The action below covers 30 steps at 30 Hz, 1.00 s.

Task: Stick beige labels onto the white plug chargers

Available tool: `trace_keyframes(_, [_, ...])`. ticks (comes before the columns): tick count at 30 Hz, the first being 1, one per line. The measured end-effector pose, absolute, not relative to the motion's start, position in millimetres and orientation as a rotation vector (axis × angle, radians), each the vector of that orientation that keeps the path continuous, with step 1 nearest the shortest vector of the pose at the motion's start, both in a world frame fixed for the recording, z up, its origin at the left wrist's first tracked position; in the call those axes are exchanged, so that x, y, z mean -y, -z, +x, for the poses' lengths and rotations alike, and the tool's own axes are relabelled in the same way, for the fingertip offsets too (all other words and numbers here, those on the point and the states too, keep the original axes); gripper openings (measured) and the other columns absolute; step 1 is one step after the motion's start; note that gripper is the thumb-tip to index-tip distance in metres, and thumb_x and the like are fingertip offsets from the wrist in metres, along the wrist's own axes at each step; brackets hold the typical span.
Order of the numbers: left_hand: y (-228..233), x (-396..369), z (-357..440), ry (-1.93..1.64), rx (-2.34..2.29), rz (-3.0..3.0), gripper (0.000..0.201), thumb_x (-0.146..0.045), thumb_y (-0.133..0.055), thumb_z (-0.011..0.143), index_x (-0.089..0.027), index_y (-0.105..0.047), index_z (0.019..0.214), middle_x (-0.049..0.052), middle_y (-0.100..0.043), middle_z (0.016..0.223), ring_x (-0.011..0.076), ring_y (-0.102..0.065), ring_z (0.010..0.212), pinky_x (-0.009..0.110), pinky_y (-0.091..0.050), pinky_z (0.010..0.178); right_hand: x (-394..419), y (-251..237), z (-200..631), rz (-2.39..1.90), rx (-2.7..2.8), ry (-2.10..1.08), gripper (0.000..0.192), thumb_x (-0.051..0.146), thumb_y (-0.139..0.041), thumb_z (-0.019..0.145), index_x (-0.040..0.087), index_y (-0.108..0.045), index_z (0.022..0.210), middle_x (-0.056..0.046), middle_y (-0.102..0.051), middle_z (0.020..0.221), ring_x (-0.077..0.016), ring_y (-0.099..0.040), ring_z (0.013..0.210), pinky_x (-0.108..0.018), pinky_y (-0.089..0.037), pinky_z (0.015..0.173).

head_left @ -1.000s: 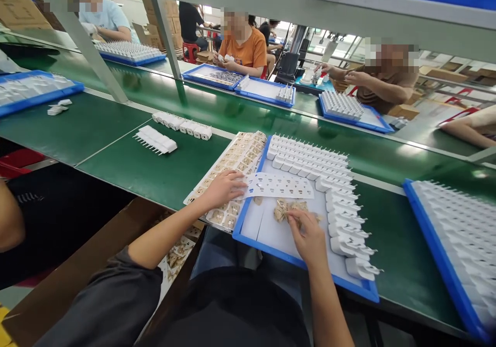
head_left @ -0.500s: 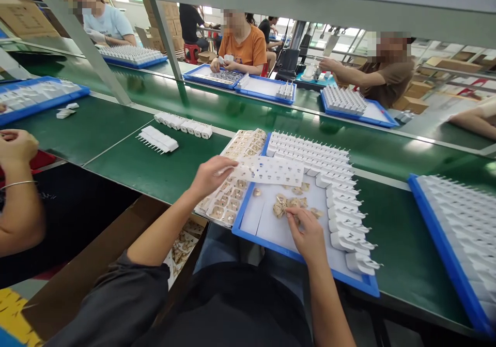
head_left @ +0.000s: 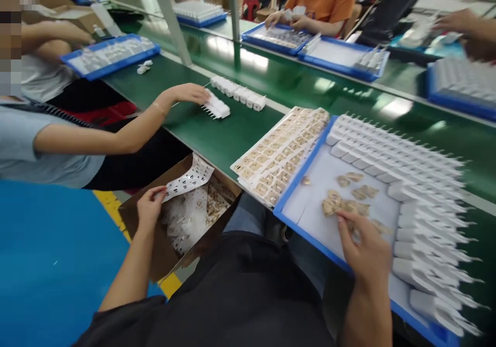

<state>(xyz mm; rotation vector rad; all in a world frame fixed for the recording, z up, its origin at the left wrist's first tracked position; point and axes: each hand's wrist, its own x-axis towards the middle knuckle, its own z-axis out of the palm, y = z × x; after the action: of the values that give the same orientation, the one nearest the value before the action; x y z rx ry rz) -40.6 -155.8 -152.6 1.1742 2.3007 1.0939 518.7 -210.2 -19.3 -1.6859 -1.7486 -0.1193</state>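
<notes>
One strip (head_left: 189, 180), pinched by left hand (head_left: 149, 210), above box (head_left: 165, 256)

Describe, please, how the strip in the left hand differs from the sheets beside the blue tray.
The strip is bent and held over the box; the sheets lie flat on the table. The strip is mostly white; the sheets are mostly tan. Both look thin.

You have two hands in view, your left hand (head_left: 150, 208) and right hand (head_left: 366, 246), plus one punched strip (head_left: 189, 182), one cardboard box (head_left: 160, 260), at least six blue trays (head_left: 294, 202) and two grey posts (head_left: 170, 21); the tan pieces (head_left: 331, 202) overlap too much for you to count.
</notes>
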Motion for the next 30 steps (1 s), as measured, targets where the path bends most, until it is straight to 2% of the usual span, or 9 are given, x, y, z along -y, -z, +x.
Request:
trace_keyframes(5, [210.1, 200.6, -33.7, -0.766, -2.434, 1.030, 0.018, -0.029, -0.065, 0.084, -0.014, -0.073, 0.090, 0.007, -0.076, 0.091, 0.0276, -0.071, 0.097, 0.040, -0.055, 0.091, 207.1, 18.3, 517.6, -1.706, 1.746, 0.156, 0.025, 0.037, -0.056, 0.099, 0.020, -0.074, 0.100, -0.007, -0.078, 0.093, -0.0235, -0.074, 0.088, -0.033, -0.054, 0.081])
trace_keyframes(8, [224.9, 200.0, -11.1, -0.712, -2.406, 1.091, 0.025, -0.038, -0.066, 0.092, -0.013, -0.069, 0.094, 0.007, -0.073, 0.097, 0.0223, -0.069, 0.096, 0.043, -0.055, 0.093, 208.0, 18.8, 518.3, -1.710, 1.747, 0.131, 0.026, 0.038, -0.056, 0.099, 0.019, -0.074, 0.100, -0.007, -0.078, 0.093, -0.0239, -0.074, 0.088, -0.033, -0.053, 0.081])
trace_keyframes(10, [225.1, 186.7, 7.7, -0.756, -2.367, 1.195, 0.026, -0.041, -0.065, 0.093, -0.015, -0.069, 0.091, 0.007, -0.072, 0.097, 0.0224, -0.069, 0.097, 0.045, -0.054, 0.094, 208.4, 19.6, 519.2, -1.724, 1.750, 0.128, 0.026, 0.038, -0.055, 0.099, 0.020, -0.074, 0.099, -0.007, -0.078, 0.093, -0.0239, -0.074, 0.088, -0.033, -0.053, 0.081])
trace_keyframes(13, [206.8, 152.3, 40.4, -0.930, -2.289, 1.406, 0.024, -0.036, -0.057, 0.093, -0.017, -0.071, 0.086, 0.011, -0.073, 0.094, 0.0274, -0.068, 0.100, 0.046, -0.053, 0.097, 208.4, 21.0, 520.4, -1.723, 1.758, 0.137, 0.026, 0.038, -0.055, 0.099, 0.020, -0.073, 0.098, -0.007, -0.078, 0.094, -0.0229, -0.074, 0.088, -0.032, -0.053, 0.080])
trace_keyframes(16, [164.3, 114.3, 76.9, -1.134, -2.157, 1.643, 0.030, -0.034, -0.051, 0.095, -0.016, -0.071, 0.105, 0.014, -0.072, 0.112, 0.0281, -0.064, 0.114, 0.048, -0.050, 0.105, 208.1, 21.8, 521.0, -1.711, 1.765, 0.139, 0.025, 0.037, -0.054, 0.099, 0.021, -0.073, 0.098, -0.006, -0.078, 0.095, -0.0222, -0.073, 0.089, -0.032, -0.054, 0.080])
trace_keyframes(18, [128.0, 93.6, 100.7, -1.195, -1.984, 1.840, 0.031, -0.034, -0.057, 0.092, -0.020, -0.071, 0.115, 0.011, -0.070, 0.124, 0.0269, -0.060, 0.124, 0.047, -0.046, 0.112, 208.4, 21.9, 521.3, -1.705, 1.769, 0.124, 0.024, 0.037, -0.054, 0.099, 0.021, -0.072, 0.098, -0.005, -0.078, 0.095, -0.0218, -0.073, 0.089, -0.032, -0.054, 0.081])
trace_keyframes(21, [81.1, 73.6, 128.7, -1.057, -1.419, 2.323, 0.036, -0.025, -0.058, 0.092, -0.026, -0.069, 0.126, 0.008, -0.069, 0.131, 0.0256, -0.059, 0.128, 0.047, -0.045, 0.114, 209.5, 21.8, 521.5, -1.691, 1.753, 0.092, 0.022, 0.036, -0.055, 0.099, 0.023, -0.072, 0.099, -0.005, -0.077, 0.096, -0.0221, -0.073, 0.091, -0.033, -0.055, 0.082])
trace_keyframes(24, [60.5, 65.2, 141.4, -0.944, -1.103, 2.512, 0.032, -0.021, -0.053, 0.097, -0.027, -0.071, 0.123, 0.006, -0.074, 0.125, 0.0234, -0.066, 0.121, 0.045, -0.049, 0.110, 211.2, 22.7, 522.2, -1.663, 1.739, 0.048, 0.021, 0.037, -0.055, 0.098, 0.024, -0.071, 0.100, -0.005, -0.078, 0.096, -0.0231, -0.074, 0.091, -0.036, -0.057, 0.083])
trace_keyframes(30, [56.0, 67.6, 147.9, -1.267, -1.331, 2.322, 0.027, -0.024, -0.050, 0.101, -0.024, -0.074, 0.112, 0.007, -0.079, 0.108, 0.0223, -0.075, 0.101, 0.038, -0.061, 0.091, 209.9, 26.8, 525.3, -1.588, 1.729, 0.047, 0.022, 0.039, -0.054, 0.098, 0.025, -0.072, 0.098, -0.006, -0.078, 0.094, -0.0254, -0.076, 0.086, -0.037, -0.062, 0.073])
